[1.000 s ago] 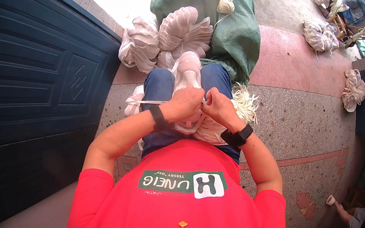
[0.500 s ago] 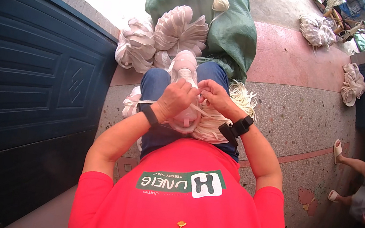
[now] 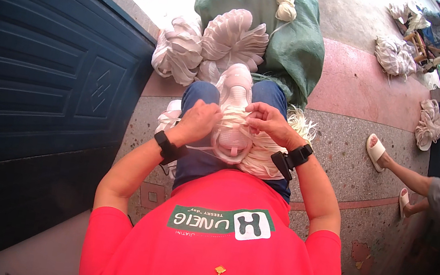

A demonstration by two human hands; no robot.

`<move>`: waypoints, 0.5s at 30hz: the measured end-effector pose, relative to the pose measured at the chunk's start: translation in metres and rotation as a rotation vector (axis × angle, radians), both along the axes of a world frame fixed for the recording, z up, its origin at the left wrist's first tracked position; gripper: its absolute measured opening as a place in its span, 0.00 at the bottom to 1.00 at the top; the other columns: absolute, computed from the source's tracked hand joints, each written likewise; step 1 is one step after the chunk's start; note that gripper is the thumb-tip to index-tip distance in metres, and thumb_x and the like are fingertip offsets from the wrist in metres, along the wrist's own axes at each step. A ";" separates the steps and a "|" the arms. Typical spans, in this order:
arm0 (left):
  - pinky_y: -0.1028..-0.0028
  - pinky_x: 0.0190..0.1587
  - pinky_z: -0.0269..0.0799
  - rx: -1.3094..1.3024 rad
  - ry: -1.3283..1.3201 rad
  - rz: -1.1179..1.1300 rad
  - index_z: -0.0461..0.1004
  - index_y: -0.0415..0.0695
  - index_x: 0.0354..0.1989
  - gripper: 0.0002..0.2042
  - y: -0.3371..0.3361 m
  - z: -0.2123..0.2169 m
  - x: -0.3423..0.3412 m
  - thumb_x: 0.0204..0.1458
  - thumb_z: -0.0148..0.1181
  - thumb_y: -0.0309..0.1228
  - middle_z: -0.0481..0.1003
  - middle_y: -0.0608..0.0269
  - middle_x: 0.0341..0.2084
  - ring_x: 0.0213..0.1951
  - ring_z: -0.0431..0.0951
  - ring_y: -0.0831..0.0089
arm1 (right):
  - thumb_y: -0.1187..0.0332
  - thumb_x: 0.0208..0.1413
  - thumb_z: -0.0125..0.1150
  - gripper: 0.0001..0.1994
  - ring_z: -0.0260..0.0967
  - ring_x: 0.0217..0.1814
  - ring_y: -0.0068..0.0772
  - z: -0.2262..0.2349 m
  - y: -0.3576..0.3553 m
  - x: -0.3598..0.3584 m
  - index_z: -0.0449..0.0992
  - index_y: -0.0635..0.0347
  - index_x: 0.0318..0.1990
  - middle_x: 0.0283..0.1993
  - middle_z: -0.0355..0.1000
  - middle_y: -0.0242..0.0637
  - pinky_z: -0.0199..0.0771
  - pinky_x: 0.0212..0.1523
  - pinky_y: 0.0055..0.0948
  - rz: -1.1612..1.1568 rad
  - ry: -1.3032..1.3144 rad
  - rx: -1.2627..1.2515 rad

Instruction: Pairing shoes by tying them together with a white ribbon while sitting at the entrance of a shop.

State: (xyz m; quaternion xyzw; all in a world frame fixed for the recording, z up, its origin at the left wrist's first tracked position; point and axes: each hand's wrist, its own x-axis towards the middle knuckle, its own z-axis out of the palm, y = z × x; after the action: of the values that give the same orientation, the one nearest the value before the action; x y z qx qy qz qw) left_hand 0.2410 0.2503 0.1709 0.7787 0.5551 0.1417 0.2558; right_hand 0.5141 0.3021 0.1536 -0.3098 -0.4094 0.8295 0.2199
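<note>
A pale pink sneaker [image 3: 231, 139] lies lengthwise across my lap, between my knees. Cream shoelace [image 3: 233, 118] crosses its middle in several rows. On the shoe's left side my left hand [image 3: 199, 121] is closed, its fingertips on the lace. Over the right edge, my right hand [image 3: 269, 123] pinches the lace between thumb and fingers. A thick bundle of loose cream laces [image 3: 263, 158] rests on my right thigh, beside the shoe. More pink shoe pieces [image 3: 169, 116] show to the left of my left leg, partly hidden.
Ahead stands a green sack [image 3: 301, 47] with a knotted lace hank [image 3: 285, 11] on top. Bunches of pale shoe pieces [image 3: 235, 40] lean against it. A dark blue panelled door [image 3: 54, 67] rises at left. To the right, a person in light slides [image 3: 377, 152] is close by.
My hands, earlier close together above the shoe, have moved apart to its two sides, uncovering the lace rows. The person at right has stepped forward. The view has shifted slightly.
</note>
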 end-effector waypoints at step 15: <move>0.64 0.45 0.70 0.550 0.471 -0.389 0.77 0.42 0.42 0.10 -0.035 0.028 -0.125 0.52 0.63 0.29 0.75 0.63 0.29 0.40 0.76 0.62 | 0.71 0.55 0.62 0.07 0.74 0.38 0.49 -0.001 -0.036 -0.019 0.75 0.56 0.41 0.33 0.75 0.41 0.73 0.39 0.45 -0.268 -0.737 1.347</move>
State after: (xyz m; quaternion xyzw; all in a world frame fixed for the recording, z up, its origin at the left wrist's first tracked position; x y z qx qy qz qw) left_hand 0.1161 0.2151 0.1990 0.9195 0.3825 0.0517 -0.0743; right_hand 0.4951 0.2665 0.1527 -0.4117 -0.8308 0.2119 0.3089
